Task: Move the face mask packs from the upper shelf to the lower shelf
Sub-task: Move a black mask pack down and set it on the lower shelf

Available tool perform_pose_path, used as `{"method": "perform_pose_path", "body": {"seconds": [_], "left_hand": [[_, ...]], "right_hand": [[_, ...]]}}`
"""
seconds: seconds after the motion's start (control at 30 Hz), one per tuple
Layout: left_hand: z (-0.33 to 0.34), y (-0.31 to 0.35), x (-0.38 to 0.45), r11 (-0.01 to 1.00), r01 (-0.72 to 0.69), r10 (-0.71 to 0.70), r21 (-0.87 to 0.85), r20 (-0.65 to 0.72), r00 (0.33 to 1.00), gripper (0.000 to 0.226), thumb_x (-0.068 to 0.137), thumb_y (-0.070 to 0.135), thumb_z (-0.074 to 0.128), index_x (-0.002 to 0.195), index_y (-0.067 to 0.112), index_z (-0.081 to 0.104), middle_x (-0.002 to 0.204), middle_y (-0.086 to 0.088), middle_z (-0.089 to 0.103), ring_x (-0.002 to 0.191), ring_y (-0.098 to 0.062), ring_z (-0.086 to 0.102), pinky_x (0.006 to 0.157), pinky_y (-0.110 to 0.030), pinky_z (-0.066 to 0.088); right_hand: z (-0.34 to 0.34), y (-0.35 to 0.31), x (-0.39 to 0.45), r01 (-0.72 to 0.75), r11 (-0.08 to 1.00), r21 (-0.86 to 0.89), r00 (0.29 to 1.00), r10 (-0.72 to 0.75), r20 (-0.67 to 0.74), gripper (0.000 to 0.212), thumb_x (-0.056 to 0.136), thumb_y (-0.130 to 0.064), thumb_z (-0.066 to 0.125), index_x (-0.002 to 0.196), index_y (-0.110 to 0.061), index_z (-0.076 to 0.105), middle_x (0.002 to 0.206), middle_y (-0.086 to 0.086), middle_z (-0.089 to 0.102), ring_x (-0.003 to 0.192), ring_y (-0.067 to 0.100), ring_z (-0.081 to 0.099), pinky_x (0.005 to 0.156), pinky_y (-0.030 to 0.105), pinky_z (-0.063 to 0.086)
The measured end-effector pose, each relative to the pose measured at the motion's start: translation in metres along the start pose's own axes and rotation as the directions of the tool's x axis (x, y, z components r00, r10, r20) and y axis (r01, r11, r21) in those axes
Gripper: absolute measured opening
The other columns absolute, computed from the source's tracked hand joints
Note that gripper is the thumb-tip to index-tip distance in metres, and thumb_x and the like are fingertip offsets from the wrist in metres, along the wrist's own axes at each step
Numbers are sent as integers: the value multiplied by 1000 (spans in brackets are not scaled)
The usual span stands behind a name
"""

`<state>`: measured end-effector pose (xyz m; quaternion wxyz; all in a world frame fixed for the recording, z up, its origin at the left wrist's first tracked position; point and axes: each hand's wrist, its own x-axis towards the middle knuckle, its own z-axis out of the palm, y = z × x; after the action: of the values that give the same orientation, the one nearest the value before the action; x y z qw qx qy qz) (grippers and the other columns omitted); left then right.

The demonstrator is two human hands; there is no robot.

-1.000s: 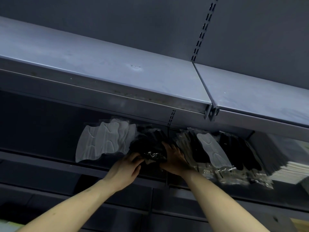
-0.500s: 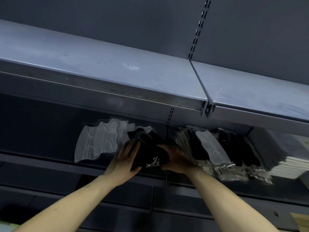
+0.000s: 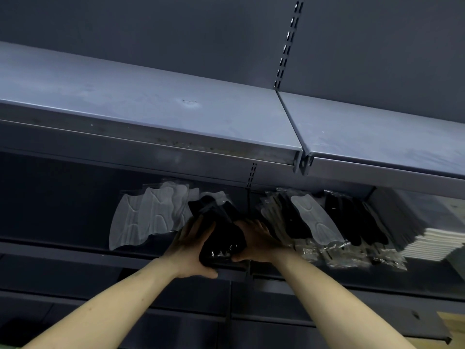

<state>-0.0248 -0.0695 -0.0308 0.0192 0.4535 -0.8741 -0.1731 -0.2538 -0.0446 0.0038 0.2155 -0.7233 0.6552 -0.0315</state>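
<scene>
A bundle of black face mask packs (image 3: 221, 234) in clear wrappers lies on the lower shelf (image 3: 75, 253), pressed between my two hands. My left hand (image 3: 192, 248) grips its left side, my right hand (image 3: 256, 241) its right side. Left of the bundle lean several white mask packs (image 3: 148, 217). To the right, a row of mixed white and black mask packs (image 3: 324, 227) leans on the same shelf. The upper shelf (image 3: 151, 117) is a bare grey metal board above.
A stack of flat white-edged items (image 3: 427, 243) sits at the far right of the lower shelf. A slotted upright (image 3: 286, 44) divides the back panel. More dark shelf edges (image 3: 302, 321) run below my arms.
My left hand slid up the left side of the black bundle and closed around it. Both hands now squeeze the bundle together near the shelf's front edge.
</scene>
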Motion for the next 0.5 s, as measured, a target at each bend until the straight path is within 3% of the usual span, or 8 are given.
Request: {"method": "perform_pose_path", "body": {"seconds": [0.1,0.17,0.33,0.4,0.5], "left_hand": [[2,-4,0,999,34,-35,24,53,998,143,59,65,80,146,43,-31,157,2,-36,144,-29,-32,119,-48,-7],[1,-4,0,999,35,-37,42,56,998,144,59,66,80,143,43,-36,159,2,-32,146,-29,-28,121,-47,-6],[-1,1,0,994,-14,12,110,20,1000,132,61,69,73,153,40,-17,157,-1,6,145,-29,9,120,-42,16],[-2,2,0,989,-27,26,145,8,1000,126,63,68,71,154,37,-10,151,-2,15,139,-28,18,116,-40,23],[-5,3,0,985,-37,34,167,20,999,115,66,67,67,155,35,3,148,-2,17,138,-27,20,114,-39,24]], "right_hand": [[-2,-4,0,31,999,-9,999,-31,30,94,71,-41,82,150,-29,31,148,-1,36,139,28,26,117,44,21],[-1,-5,-1,48,999,-12,998,-48,46,102,69,-45,80,153,-35,22,152,-2,31,143,29,21,119,45,17],[13,-7,-12,44,998,-42,997,-40,71,133,62,-69,78,156,-38,-10,164,-6,3,151,20,-5,122,48,-3],[26,-1,-14,74,994,-83,997,-71,35,136,58,-72,77,155,-39,-11,165,-7,1,152,20,-8,122,51,-7],[29,5,-18,105,991,-82,993,-108,-35,125,60,-68,78,155,-41,3,158,-7,15,148,22,7,123,50,2]]}}
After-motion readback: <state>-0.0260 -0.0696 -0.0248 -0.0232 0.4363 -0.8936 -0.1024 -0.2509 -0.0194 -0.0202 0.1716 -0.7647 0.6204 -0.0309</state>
